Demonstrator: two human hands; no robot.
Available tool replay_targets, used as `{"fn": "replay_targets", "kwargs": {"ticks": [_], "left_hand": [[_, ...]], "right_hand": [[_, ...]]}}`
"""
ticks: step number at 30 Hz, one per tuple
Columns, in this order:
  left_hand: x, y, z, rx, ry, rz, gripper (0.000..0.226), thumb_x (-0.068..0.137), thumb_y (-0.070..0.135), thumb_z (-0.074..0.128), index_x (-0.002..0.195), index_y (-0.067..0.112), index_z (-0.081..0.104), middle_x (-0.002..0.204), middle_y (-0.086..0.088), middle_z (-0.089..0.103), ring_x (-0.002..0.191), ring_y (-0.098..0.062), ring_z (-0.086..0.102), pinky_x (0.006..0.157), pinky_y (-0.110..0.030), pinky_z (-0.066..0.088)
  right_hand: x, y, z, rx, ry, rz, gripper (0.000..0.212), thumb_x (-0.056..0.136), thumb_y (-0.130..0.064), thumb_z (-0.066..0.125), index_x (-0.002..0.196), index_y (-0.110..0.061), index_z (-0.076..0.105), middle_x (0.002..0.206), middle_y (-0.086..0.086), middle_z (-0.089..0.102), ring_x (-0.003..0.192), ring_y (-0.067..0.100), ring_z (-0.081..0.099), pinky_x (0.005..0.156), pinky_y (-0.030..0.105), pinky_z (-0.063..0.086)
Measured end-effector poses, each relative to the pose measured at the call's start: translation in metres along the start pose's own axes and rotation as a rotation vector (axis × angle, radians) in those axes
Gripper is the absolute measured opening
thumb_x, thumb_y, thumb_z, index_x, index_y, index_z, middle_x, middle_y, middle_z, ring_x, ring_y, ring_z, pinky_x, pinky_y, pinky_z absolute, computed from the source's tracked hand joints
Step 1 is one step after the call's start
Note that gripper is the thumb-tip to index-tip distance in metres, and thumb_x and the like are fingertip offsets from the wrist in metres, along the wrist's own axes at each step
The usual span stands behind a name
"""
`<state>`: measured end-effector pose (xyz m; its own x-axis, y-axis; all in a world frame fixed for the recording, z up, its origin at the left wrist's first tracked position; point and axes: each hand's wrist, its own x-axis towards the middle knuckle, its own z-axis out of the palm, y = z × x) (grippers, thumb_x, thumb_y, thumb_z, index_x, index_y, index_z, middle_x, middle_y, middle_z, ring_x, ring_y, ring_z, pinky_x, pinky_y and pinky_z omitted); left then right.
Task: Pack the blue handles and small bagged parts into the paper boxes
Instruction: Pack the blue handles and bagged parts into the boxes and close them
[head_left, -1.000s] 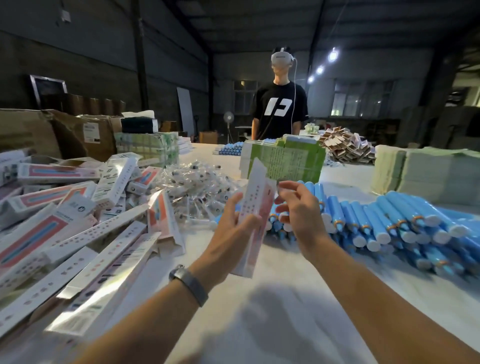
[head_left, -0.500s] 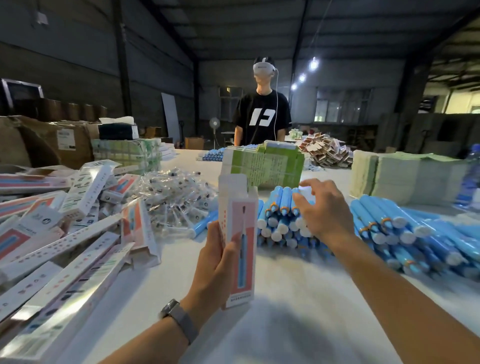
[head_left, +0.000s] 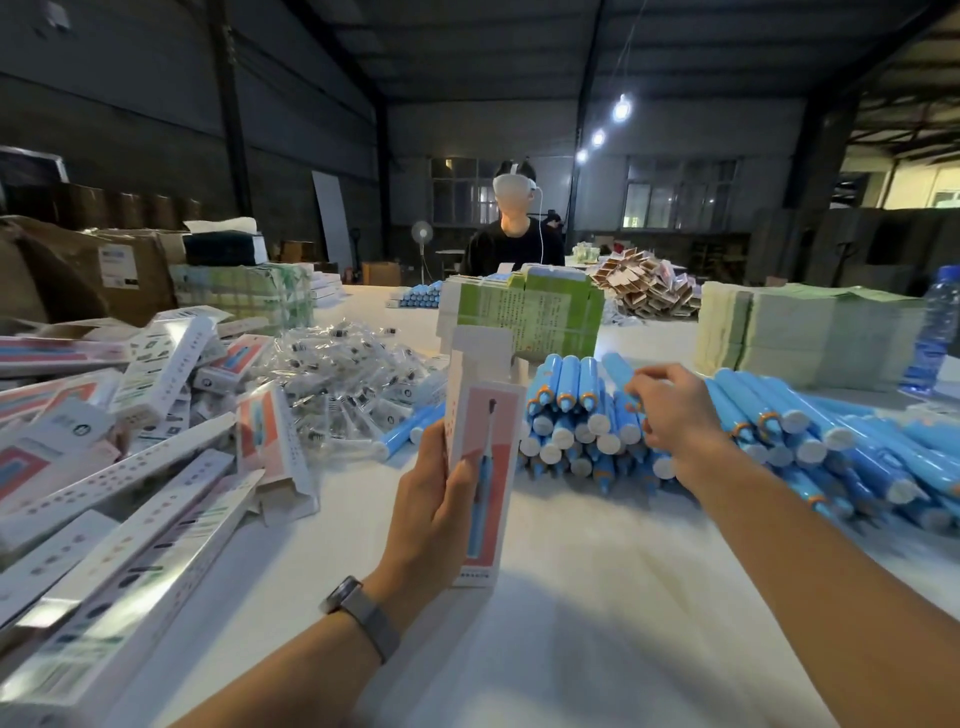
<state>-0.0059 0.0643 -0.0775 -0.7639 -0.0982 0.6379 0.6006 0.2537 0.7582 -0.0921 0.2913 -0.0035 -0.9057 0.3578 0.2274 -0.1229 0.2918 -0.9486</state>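
One tall, narrow paper box (head_left: 480, 457) stands upright near the middle of the white table (head_left: 571, 623), its top flap open, its front printed pink with a drawing of a blue toothbrush; the small print along its foot is too fine to read. The left hand (head_left: 434, 512) grips it from the side, thumb across the front and fingers curled round the back, a grey band watch (head_left: 361, 616) on the wrist. The right hand (head_left: 670, 410) reaches over the heap of blue handles (head_left: 576, 415), its fingers curled down onto the top ones; whether it has one pinched I cannot tell. These handles are smooth, glossy plastic cylinders with white end caps and orange rings, far too many to count, stacked just beyond the box and spreading on to the right. Left of them lies a mound of small bagged parts (head_left: 343, 379) in crinkly clear film. More long boxes (head_left: 130, 488), some flat, some squared up, sprawl over the left side, with rows of small icons on their white panels. Behind stands a block of green printed cartons (head_left: 540, 322) covered in unreadable text, a stack of pale sheets (head_left: 800, 338), and one clear water bottle (head_left: 935, 332). A second person (head_left: 514, 244) in a headset and dark shirt stands across the table.
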Motion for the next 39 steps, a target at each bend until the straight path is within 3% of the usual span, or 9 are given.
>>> {"fn": "replay_targets", "kwargs": {"ticks": [3,7,10,13,18,26,32,35,39], "left_hand": [[0.001,0.002,-0.002,0.015,-0.001,-0.004,0.036,0.082,0.054,0.046,0.11,0.032,0.049,0.082,0.024,0.066,0.067,-0.001,0.062,0.056,-0.011,0.044],[0.001,0.002,-0.004,0.07,-0.015,-0.059,0.053,0.064,0.066,0.064,0.109,0.054,0.039,0.087,0.026,0.069,0.071,-0.001,0.067,0.06,-0.016,0.05],[0.001,0.0,-0.004,0.113,0.031,-0.057,0.066,0.055,0.064,0.074,0.109,0.051,0.038,0.085,0.021,0.07,0.068,-0.004,0.067,0.061,-0.025,0.055],[0.001,0.001,-0.004,0.155,0.069,-0.012,0.06,0.058,0.061,0.07,0.106,0.048,0.038,0.083,0.019,0.069,0.068,-0.002,0.067,0.055,-0.014,0.049],[0.001,0.004,-0.005,0.173,0.111,0.025,0.057,0.061,0.05,0.07,0.108,0.054,0.038,0.096,0.032,0.064,0.073,0.0,0.067,0.058,-0.01,0.049],[-0.002,0.003,-0.001,0.24,0.129,0.041,0.059,0.061,0.055,0.069,0.11,0.054,0.036,0.096,0.025,0.066,0.072,-0.002,0.067,0.06,-0.024,0.056],[-0.003,0.005,-0.002,0.303,0.12,0.034,0.06,0.064,0.05,0.073,0.11,0.049,0.035,0.095,0.017,0.068,0.071,-0.009,0.067,0.064,-0.039,0.059],[-0.007,0.008,0.001,0.357,0.061,0.083,0.063,0.066,0.049,0.074,0.116,0.041,0.037,0.097,0.014,0.068,0.07,-0.014,0.067,0.061,-0.039,0.058],[-0.005,0.01,-0.001,0.322,0.1,0.03,0.059,0.064,0.049,0.074,0.108,0.042,0.035,0.095,0.009,0.068,0.069,-0.017,0.067,0.06,-0.039,0.058]], "right_hand": [[-0.017,-0.027,0.004,0.316,-0.046,-0.103,0.024,0.086,-0.006,0.058,0.093,-0.028,0.065,0.081,0.008,0.061,0.051,0.013,0.048,0.044,0.024,0.039],[-0.047,-0.065,0.005,0.608,-0.14,-0.217,0.02,0.084,-0.007,0.068,0.097,-0.021,0.064,0.08,0.009,0.067,0.052,0.012,0.05,0.046,0.021,0.041],[-0.059,-0.083,0.0,0.796,-0.17,-0.27,0.015,0.082,-0.01,0.071,0.094,-0.016,0.065,0.08,0.01,0.07,0.054,0.012,0.05,0.044,0.019,0.039],[-0.063,-0.087,-0.006,0.85,-0.213,-0.312,0.009,0.082,-0.017,0.073,0.09,-0.016,0.07,0.078,0.01,0.068,0.053,0.011,0.049,0.045,0.019,0.037],[-0.066,-0.082,-0.007,0.728,-0.245,-0.381,0.024,0.089,-0.02,0.065,0.065,-0.018,0.07,0.052,-0.003,0.05,0.044,0.009,0.035,0.038,0.017,0.027],[-0.071,-0.086,-0.004,0.382,-0.169,-0.638,0.021,0.083,-0.03,0.065,0.063,-0.025,0.062,0.047,-0.012,0.042,0.043,0.009,0.035,0.041,0.019,0.03],[-0.077,-0.093,0.0,0.251,-0.095,-0.723,0.022,0.082,-0.029,0.069,0.093,-0.029,0.05,0.059,-0.007,0.056,0.053,0.008,0.049,0.048,0.026,0.043],[-0.082,-0.093,0.002,0.188,-0.063,-0.855,0.038,0.082,-0.022,0.074,0.104,-0.024,0.043,0.061,-0.007,0.062,0.049,0.002,0.051,0.05,0.015,0.042],[-0.091,-0.083,0.018,-0.131,-0.138,-0.972,0.041,0.076,-0.037,0.08,0.101,-0.02,0.053,0.08,-0.009,0.062,0.066,0.002,0.056,0.06,0.012,0.044]]}}
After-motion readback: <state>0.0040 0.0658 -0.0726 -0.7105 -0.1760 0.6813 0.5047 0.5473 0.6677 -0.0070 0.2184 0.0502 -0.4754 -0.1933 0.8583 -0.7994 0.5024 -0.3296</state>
